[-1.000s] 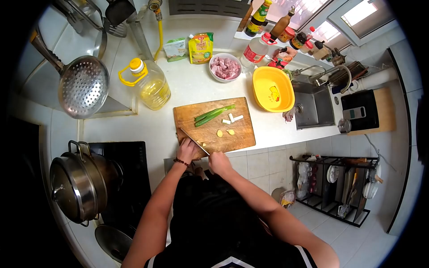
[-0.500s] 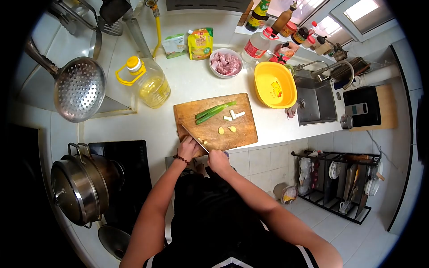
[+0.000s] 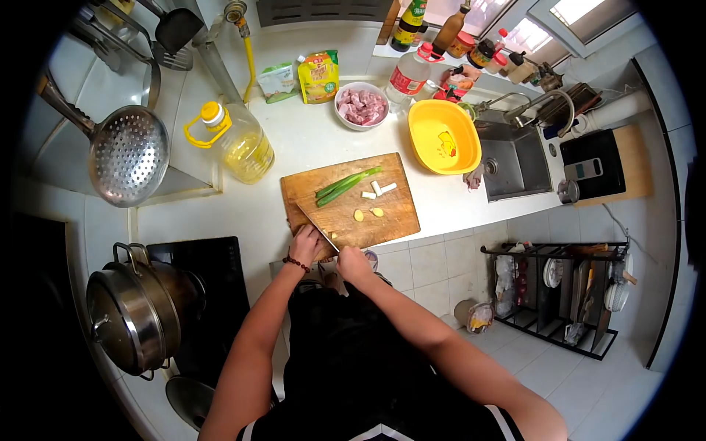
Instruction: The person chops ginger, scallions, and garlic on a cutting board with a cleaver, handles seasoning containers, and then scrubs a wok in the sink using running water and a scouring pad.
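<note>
On the worktop lies a wooden cutting board [image 3: 390, 209]. My right hand [image 3: 354, 264] is closed round the handle of a knife [image 3: 318, 228], whose blade slants across the board's near left part. Beside the blade, my left hand [image 3: 305, 244] has its fingers bent down at the board's near left edge; what they hold is hidden. A small yellow piece [image 3: 333, 236] lies by the blade. Green onion stalks [image 3: 346, 185], several white onion pieces [image 3: 379, 189] and two ginger slices [image 3: 359, 214] rest farther up the board.
Behind the board stand an oil jug [image 3: 250, 151], a bowl of raw meat [image 3: 362, 106] and a yellow basin [image 3: 444, 137]. A sink [image 3: 515, 165] is at the right. A steel pot [image 3: 132, 316] sits at the left by the black hob [image 3: 220, 294].
The whole view has shifted slightly, with the board and worktop items a little farther left. Both hands and the knife keep nearly the same place on the board.
</note>
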Motion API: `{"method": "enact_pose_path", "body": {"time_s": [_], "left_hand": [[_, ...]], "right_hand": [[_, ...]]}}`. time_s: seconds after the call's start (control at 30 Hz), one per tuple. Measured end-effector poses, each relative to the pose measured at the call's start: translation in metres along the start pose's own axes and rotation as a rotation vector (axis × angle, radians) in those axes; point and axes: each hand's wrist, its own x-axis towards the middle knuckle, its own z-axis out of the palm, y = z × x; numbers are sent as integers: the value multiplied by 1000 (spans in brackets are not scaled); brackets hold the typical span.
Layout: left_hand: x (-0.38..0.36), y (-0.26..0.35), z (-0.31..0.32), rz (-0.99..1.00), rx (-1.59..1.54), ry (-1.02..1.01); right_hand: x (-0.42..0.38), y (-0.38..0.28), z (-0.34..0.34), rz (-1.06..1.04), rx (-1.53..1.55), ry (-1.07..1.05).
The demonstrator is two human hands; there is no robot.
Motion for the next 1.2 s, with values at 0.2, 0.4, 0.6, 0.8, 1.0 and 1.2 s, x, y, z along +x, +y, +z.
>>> {"method": "enact_pose_path", "body": {"time_s": [0.2,0.4,0.6,0.8,1.0,1.2], "left_hand": [[0,0,-1,-3,-23,52],[0,0,0,-40,-51,-3],[-2,6,4,-42,-6,49],[-2,3,2,-28,-11,72],[-4,2,5,-58,-14,40],[-7,7,4,-221,-28,58]], "right_hand": [[2,-5,-9,-15,-23,-53],[0,-5,-2,-46,-5,-12],[17,-3,5,-67,3,11],[6,13,16,-69,25,9],[26,1,12,-91,-16,-16],[28,29,15,-103,39,15]]}}
